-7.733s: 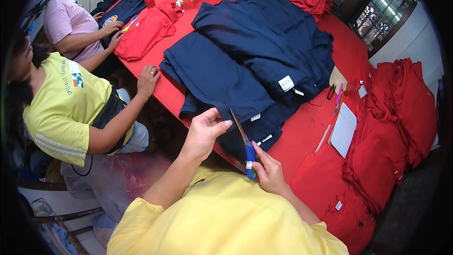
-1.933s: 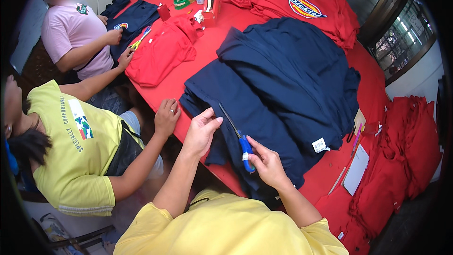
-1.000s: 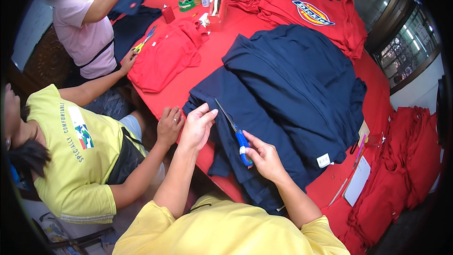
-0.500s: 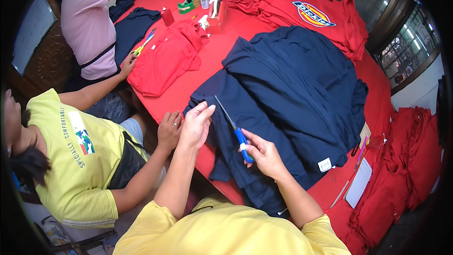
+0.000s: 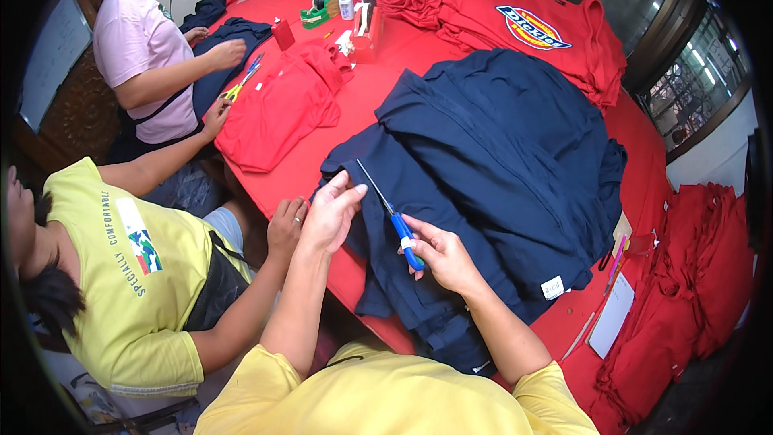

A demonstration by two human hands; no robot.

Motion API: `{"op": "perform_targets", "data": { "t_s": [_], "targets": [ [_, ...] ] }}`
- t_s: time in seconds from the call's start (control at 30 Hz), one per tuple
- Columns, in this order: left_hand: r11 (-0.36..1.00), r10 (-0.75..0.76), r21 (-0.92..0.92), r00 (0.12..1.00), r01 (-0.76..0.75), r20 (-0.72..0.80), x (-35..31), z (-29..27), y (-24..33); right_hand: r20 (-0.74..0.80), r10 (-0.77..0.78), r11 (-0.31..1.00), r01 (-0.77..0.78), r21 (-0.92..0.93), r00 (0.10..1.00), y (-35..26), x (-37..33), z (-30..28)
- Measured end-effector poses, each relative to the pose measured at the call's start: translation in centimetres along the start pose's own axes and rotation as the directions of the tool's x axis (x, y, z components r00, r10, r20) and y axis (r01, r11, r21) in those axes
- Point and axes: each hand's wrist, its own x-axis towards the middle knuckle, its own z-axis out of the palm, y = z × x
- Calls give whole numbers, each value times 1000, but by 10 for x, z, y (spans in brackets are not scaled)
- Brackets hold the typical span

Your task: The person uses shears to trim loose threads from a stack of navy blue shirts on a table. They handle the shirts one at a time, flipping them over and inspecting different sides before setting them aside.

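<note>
A heap of navy blue shirts (image 5: 499, 145) covers the middle of the table in front of me. My right hand (image 5: 441, 256) is closed around the blue handle of a pair of scissors (image 5: 401, 229). Their thin metal blades point up and left over the navy cloth, with the tip just beyond my left fingertips. My left hand (image 5: 328, 213) is raised at the heap's left edge, thumb and fingers drawn together in a pinch. Whatever lies between those fingers is too small to tell. A white label (image 5: 552, 287) sits on the heap's lower right part.
The table has a red cover (image 5: 274, 181). A person in a yellow-green shirt (image 5: 133, 266) sits close on my left, one hand holding yellow-handled scissors (image 5: 233, 93) beside a red shirt (image 5: 282, 105). Red garments (image 5: 676, 298) are piled at right. A tape dispenser (image 5: 367, 32) stands farther back.
My scissors have shifted slightly up and left, their tip now nearer the heap's left edge. My left hand has barely moved. The person in pink has drawn an outstretched arm back toward the dark cloth.
</note>
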Motion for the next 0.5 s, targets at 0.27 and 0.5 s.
{"op": "perform_targets", "data": {
  "t_s": [0.27, 0.5],
  "targets": [
    [983, -34, 184, 997, 22, 63, -4, 6, 8, -49, -71, 986, 63, -154, 996, -12, 5, 4],
    [998, 19, 63, 1000, -19, -11, 16, -5, 10, -54, -26, 984, 16, -176, 998, -10, 9, 3]
  ]
}}
